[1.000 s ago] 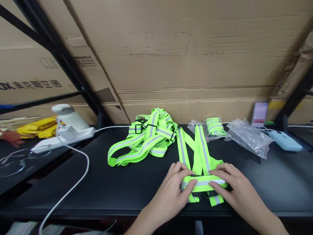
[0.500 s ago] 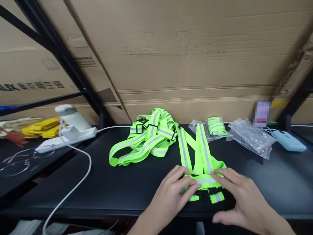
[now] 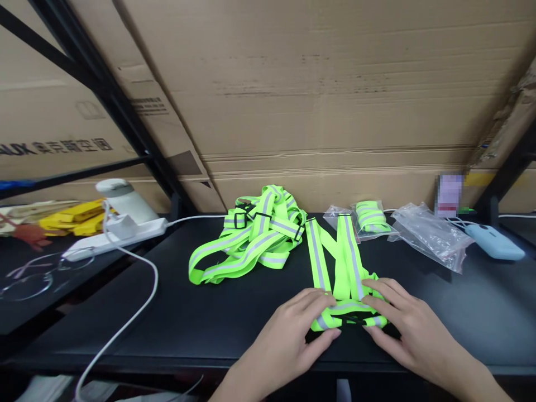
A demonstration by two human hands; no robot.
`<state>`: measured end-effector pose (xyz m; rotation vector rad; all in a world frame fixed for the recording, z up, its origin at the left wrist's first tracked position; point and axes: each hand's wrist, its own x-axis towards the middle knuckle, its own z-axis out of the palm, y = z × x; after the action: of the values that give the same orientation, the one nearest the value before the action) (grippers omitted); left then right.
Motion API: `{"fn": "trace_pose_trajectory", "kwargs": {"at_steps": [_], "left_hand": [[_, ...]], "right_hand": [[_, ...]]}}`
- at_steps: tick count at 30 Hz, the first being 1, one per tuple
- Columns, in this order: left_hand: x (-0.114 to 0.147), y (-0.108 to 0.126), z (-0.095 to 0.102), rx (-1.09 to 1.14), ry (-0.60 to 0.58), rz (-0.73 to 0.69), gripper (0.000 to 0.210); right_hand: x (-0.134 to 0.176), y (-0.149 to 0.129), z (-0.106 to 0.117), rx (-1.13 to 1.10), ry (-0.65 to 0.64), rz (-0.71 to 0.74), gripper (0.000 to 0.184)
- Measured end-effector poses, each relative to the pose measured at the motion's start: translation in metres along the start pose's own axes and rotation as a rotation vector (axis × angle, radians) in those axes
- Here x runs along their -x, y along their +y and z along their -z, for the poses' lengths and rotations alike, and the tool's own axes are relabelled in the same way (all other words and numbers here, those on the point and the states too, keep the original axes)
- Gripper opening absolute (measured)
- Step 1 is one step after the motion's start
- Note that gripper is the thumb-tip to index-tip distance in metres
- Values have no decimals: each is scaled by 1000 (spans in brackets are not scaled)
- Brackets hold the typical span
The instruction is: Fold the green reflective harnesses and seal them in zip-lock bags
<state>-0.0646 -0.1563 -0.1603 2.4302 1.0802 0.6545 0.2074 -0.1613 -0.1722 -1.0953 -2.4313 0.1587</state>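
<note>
A neon-green reflective strap vest with grey stripes lies on the black tabletop, two straps stretching away from me and its waistband folded at the near end. My left hand grips the left end of that folded band, fingers over the top and thumb at the near edge. At the right end, my right hand holds the band in the same way, fingertips on the strap and thumb below. A black cord or clip shows between the two folded ends. Left of it is a loose heap of similar reflective straps with black buckles.
At the back right are a bagged reflective vest, a clear plastic bag and a light blue power bank. On the left are a white power strip, a bottle, glasses and a trailing white cable. Cardboard stands behind.
The near ends of the vest's band have been folded up, away from me. My right thumb has moved in to the band, and my left fingers have shifted slightly.
</note>
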Motion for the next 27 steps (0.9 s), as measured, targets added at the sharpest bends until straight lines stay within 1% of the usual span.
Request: {"fn": "trace_pose_trajectory", "kwargs": {"at_steps": [6, 9, 13, 17, 19, 21, 22, 24, 27], "left_hand": [[-5, 4, 4, -18, -56, 34, 21], [-8, 6, 7, -22, -105, 19, 18], [-15, 6, 13, 17, -194, -15, 30], [-21, 5, 22, 60, -245, 18, 41], [-22, 5, 25, 114, -247, 46, 50], [-23, 4, 27, 167, -245, 56, 62], [-24, 3, 28, 186, -245, 50, 64], [-24, 3, 28, 209, -242, 33, 61], [-24, 1, 28, 208, -248, 30, 52]], "right_hand": [[-9, -2, 8, -82, -164, -109, 19], [-11, -5, 12, -100, -196, -115, 16], [-13, -8, 18, -160, -229, -145, 15], [-19, -5, 25, -254, -268, -191, 9], [-21, -2, 28, -307, -291, -211, 18], [-21, 2, 29, -361, -322, -231, 33], [-21, 4, 30, -387, -336, -238, 39], [-19, 8, 31, -430, -361, -251, 45], [-17, 11, 31, -460, -370, -252, 47]]}}
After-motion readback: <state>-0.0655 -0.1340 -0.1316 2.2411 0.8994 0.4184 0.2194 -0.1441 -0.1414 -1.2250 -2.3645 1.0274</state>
